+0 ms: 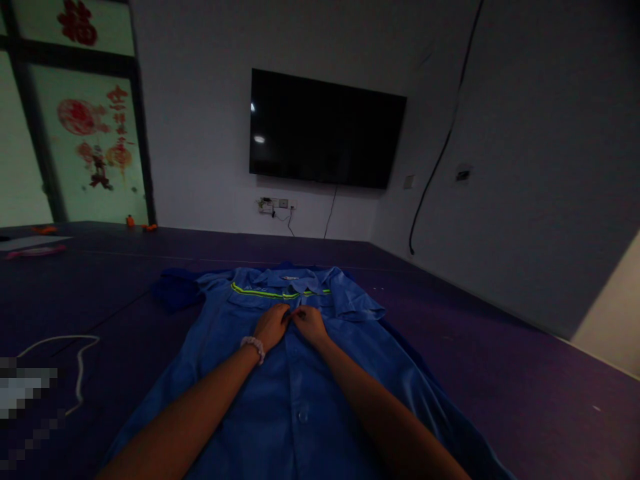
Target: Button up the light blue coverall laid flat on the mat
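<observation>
Head view: left hand (273, 327), right hand (311, 325) narrowly pinching front of blue short-sleeved cloth shirt (265, 413).
Shirt progress: lying spread, lower front edges meeting; can't tell what's remaining.

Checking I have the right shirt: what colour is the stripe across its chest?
The stripe is bright yellow-green, best seen in the head view.

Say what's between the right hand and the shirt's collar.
A yellow-green stripe across the shirt lies between right hand and collar; shows in the head view.
</observation>
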`<state>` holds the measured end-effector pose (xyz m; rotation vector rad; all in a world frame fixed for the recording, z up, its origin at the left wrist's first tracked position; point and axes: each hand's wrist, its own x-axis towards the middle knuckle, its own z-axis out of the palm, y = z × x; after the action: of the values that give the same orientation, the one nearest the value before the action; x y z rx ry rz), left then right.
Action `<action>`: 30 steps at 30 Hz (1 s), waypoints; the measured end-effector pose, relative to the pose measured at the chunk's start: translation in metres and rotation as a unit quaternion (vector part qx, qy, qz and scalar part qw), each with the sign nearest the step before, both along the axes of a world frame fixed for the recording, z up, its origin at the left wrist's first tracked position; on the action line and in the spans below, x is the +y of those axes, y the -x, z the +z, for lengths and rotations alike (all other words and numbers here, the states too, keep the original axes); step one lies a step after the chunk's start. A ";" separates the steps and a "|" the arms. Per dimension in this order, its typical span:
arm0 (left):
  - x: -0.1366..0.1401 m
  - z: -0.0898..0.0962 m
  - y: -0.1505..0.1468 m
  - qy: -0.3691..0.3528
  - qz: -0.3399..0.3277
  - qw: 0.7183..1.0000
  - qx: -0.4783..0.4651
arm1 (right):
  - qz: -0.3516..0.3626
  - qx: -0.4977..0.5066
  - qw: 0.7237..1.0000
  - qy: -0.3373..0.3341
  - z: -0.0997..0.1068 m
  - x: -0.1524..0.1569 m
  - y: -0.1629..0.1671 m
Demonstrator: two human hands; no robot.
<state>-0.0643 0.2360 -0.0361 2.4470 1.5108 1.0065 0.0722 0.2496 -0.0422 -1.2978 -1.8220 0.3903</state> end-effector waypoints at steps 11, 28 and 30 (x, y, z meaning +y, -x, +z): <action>0.001 -0.001 -0.001 -0.008 -0.007 0.999 -0.038 | -0.003 -0.001 1.000 0.002 0.001 -0.001 0.001; -0.005 0.002 0.000 0.018 -0.085 0.986 -0.142 | -0.001 0.026 0.999 0.031 0.001 -0.004 0.002; -0.004 0.002 0.000 0.022 -0.091 0.984 -0.153 | -0.005 0.028 0.999 0.034 0.000 -0.003 0.002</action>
<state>-0.0641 0.2319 -0.0343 2.2243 1.1777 1.2267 0.0699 0.2465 -0.0426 -1.3277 -1.7694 0.4819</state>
